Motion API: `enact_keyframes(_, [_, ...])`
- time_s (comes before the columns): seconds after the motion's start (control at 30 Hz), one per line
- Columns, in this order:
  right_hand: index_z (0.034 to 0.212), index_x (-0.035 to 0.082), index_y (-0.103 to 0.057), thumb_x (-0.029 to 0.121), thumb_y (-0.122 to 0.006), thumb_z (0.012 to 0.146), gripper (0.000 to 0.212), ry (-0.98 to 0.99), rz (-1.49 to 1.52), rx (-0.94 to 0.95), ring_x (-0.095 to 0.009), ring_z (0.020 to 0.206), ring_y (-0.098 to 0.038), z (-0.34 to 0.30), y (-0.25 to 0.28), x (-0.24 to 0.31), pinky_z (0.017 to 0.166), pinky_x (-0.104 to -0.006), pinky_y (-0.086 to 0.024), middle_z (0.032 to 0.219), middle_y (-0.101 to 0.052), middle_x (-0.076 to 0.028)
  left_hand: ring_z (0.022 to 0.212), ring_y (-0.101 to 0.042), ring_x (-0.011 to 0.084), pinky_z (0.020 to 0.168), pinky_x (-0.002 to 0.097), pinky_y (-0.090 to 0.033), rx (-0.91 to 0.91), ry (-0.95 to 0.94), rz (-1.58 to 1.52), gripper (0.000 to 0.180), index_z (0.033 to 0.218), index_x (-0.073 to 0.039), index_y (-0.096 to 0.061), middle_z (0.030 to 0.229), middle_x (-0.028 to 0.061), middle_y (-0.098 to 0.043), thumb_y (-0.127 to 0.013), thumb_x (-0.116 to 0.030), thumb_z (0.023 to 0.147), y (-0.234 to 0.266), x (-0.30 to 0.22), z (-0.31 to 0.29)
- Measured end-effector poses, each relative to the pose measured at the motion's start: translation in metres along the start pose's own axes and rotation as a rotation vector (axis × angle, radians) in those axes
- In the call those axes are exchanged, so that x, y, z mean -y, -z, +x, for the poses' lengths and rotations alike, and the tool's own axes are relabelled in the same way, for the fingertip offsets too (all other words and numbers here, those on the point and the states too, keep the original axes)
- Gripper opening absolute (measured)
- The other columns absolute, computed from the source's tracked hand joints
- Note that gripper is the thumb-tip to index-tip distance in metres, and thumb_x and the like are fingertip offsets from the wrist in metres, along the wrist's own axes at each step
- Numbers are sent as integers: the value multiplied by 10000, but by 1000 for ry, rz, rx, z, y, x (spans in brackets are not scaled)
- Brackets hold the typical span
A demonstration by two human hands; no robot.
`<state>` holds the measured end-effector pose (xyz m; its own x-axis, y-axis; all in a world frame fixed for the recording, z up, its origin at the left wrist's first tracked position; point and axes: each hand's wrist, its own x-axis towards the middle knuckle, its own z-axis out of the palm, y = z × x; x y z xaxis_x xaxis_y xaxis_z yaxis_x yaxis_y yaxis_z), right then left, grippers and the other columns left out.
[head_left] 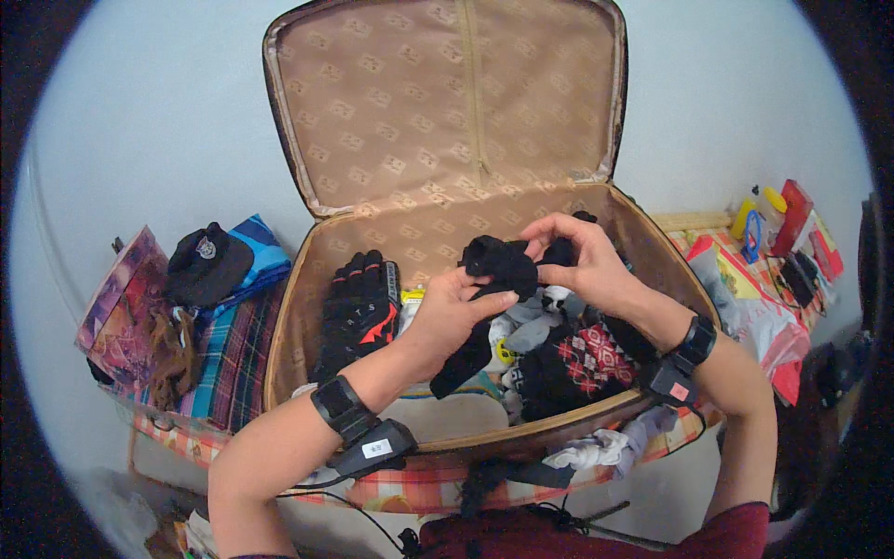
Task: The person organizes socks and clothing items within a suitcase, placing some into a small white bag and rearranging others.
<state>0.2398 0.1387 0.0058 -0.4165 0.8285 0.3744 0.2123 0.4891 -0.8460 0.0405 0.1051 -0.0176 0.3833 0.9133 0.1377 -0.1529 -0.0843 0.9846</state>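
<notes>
Above an open suitcase (643, 247), both hands hold a black sock (503, 263), bunched at the top with one end hanging down. My left hand (436, 312) grips its lower left side, thumb across the cloth. On the other side my right hand (591, 272) pinches black cloth between thumb and fingers; whether it is the same sock or a second one I cannot tell. Under the hands lie grey and white socks (531, 331) and a black knitted piece (591, 359) with a red and white pattern. Black gloves (358, 312) with red marks lie at the suitcase's left.
The raised lid (400, 102) leans against the wall. Left of the suitcase are a dark cap (209, 265), folded plaid cloth (228, 359) and brown gloves (172, 354). Light socks (596, 450) lie along the front edge. Plastic bags (759, 312) and small items stand right.
</notes>
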Motion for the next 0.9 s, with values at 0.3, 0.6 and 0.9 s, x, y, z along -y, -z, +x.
enact_keyframes(0.3, [1068,9,-546,-63,-636,632,451,247,-120,91,-143,947,-544,-3,-3,10,861,-286,-426,992,-579,-59,706,-536,50,636,208,-420,-58,114,127,216,976,-22,-632,839,-19,-622,-647,-146,800,4,-4,-5])
enact_keyframes(0.6, [1038,24,-570,-4,-642,667,379,158,-137,150,-96,755,-548,-3,5,-4,708,-247,-450,803,-582,-30,756,-557,63,654,217,-464,157,146,61,326,1088,-49,-548,876,-2,-598,-649,-59,778,10,10,3])
enact_keyframes(0.9, [1063,11,-549,-46,-638,689,388,112,-39,167,-67,747,-518,-8,-3,5,642,-200,-449,899,-509,-27,780,-544,91,723,241,-445,119,-174,316,418,1036,-21,-544,862,4,-603,-746,-150,694,3,9,-1])
